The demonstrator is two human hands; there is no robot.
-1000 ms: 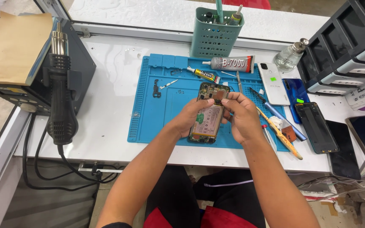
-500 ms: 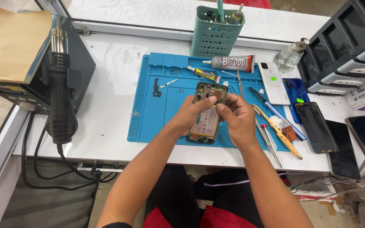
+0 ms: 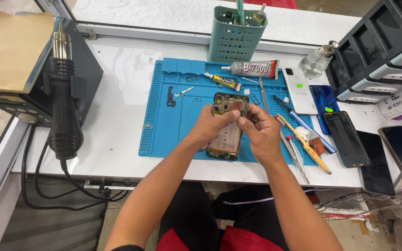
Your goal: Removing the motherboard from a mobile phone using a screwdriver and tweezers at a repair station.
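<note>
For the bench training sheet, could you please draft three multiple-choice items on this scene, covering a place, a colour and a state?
1. Where does the hot-air gun hang?
A. On the black station at the left
B. In the green basket
C. On the blue mat

2. What colour is the work mat?
A. Grey
B. Blue
C. Red

3. In what state is the phone under the left hand and right hand?
A. Back cover on
B. Opened, insides showing
C. Wrapped in a box

Answers:
1 A, its handle rests in the holder on the station's side.
2 B, the mat is blue throughout.
3 B, the circuit board and battery are exposed.
</note>
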